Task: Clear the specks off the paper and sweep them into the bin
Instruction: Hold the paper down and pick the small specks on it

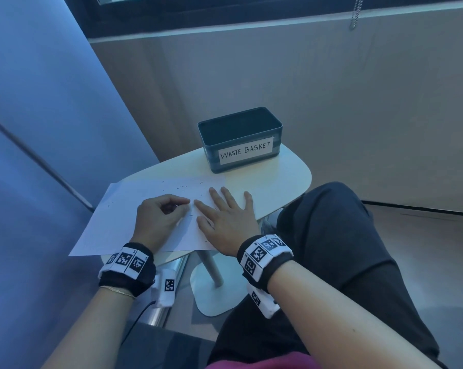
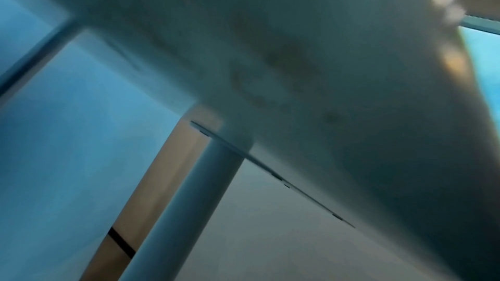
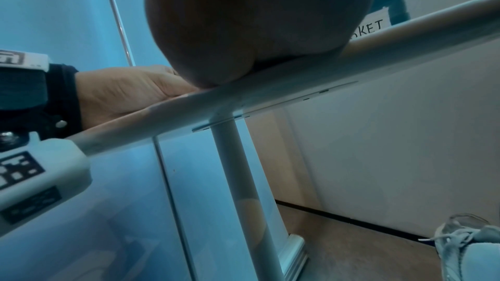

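White paper point(image 1: 134, 209) lies under both hands on the counter point(image 1: 286, 177). Left hand point(image 1: 158, 217) has its grip curled, fingertips pinched together near the sheet's middle; whether it holds a speck I cannot tell. Right hand point(image 1: 227, 217) lies flat, fingers spread, pinning the sheet. Specks point(image 1: 183, 186) are scattered beyond the fingers, toward the bin point(image 1: 241, 153) at the counter's far end. Best to keep the sheet pinned and brush gently binward, herding specks together rather than flicking them.
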